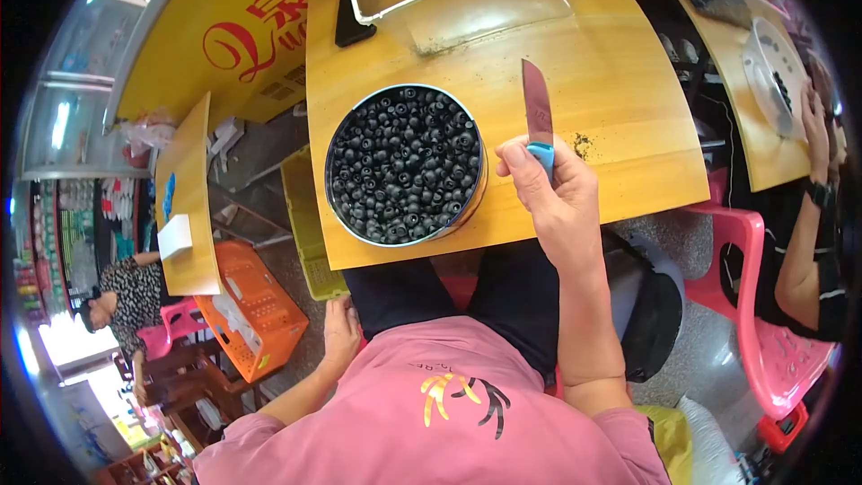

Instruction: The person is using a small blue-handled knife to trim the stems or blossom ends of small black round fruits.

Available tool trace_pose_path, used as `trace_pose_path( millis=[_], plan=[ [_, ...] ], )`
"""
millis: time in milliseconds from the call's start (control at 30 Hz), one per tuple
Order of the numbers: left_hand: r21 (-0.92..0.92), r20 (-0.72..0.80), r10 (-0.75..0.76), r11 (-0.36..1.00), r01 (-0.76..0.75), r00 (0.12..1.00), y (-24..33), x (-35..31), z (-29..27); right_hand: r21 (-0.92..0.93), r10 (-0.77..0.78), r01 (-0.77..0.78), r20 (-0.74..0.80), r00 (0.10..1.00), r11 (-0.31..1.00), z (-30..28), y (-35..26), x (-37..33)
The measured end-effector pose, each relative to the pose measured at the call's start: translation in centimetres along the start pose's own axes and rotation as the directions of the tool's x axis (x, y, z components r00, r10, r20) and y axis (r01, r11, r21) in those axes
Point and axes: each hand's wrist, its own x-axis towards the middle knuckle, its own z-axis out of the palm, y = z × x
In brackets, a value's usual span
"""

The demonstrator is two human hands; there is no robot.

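Presently, the right hand (561, 198) is gripping the knife (537, 103) by its blue handle (542, 154), blade pointing up. The knife is probably handling light and stiff, safest held there. Lower down, the left hand (339, 332) is hanging; its hold cannot be told. Between them and forward, a filled tub (474, 205) is standing.

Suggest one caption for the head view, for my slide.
A right hand holds a knife beside a round tub of small black pieces.

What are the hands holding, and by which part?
The right hand holds a knife by its blue handle; nothing shows in the left hand.
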Motion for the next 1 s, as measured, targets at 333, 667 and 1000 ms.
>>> trace_pose_path(
  millis=[333,667,1000],
  plan=[
    [-0.324,-0.051,-0.125,0.94,0.102,0.991,-0.8,-0.2,0.0,-0.34,-0.127,0.065,-0.162,0.979,0.938,0.6,2.1,0.4],
    [-0.675,-0.016,0.075,0.735,-0.066,0.997,-0.5,0.0,-0.9,-0.355,0.005,-0.119,-0.307,0.952,0.927,2.9,3.4,2.9],
    [-0.505,-0.395,0.458,0.616,-0.604,0.797,4.5,13.5,-9.2,-0.762,-0.171,-0.1,-0.267,0.948,0.64,5.2,3.1,2.8]
  ],
)
